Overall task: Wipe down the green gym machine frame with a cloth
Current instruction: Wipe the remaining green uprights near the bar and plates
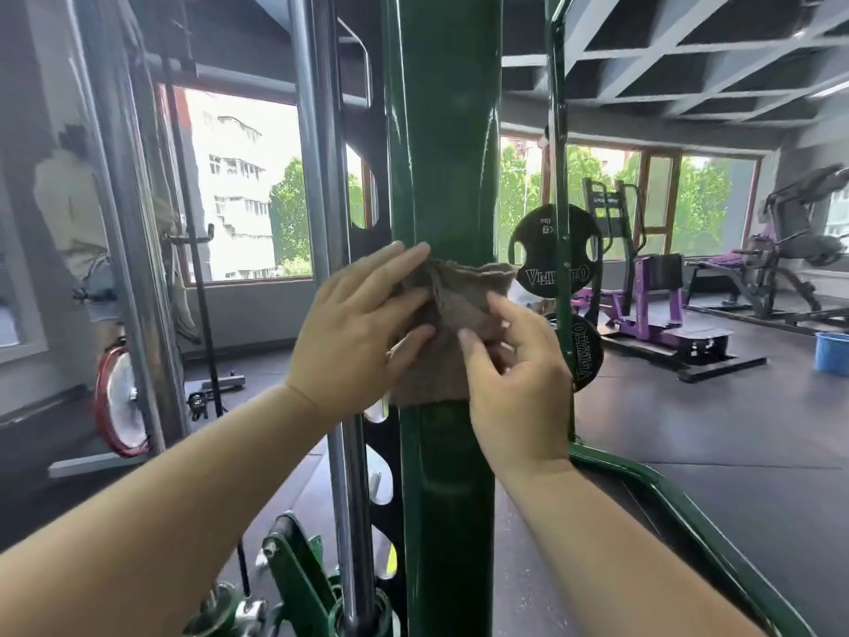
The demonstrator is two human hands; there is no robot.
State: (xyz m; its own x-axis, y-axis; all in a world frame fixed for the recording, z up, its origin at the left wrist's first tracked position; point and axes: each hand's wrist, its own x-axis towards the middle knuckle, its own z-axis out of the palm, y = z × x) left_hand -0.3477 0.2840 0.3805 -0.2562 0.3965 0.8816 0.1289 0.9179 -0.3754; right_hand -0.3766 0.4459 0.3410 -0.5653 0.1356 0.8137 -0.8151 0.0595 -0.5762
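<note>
Left hand [363,324] is pressing the brown cloth [455,296] flat, fingers straight, against the green upright post [443,154] (running vertically); right hand [514,365] is pinching the cloth's lower fold.

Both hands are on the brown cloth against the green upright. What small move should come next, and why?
Probably slide the brown cloth down the green upright. The left hand presses it flat, the right hand pinches its bunched fold, and bare post continues below.
</note>
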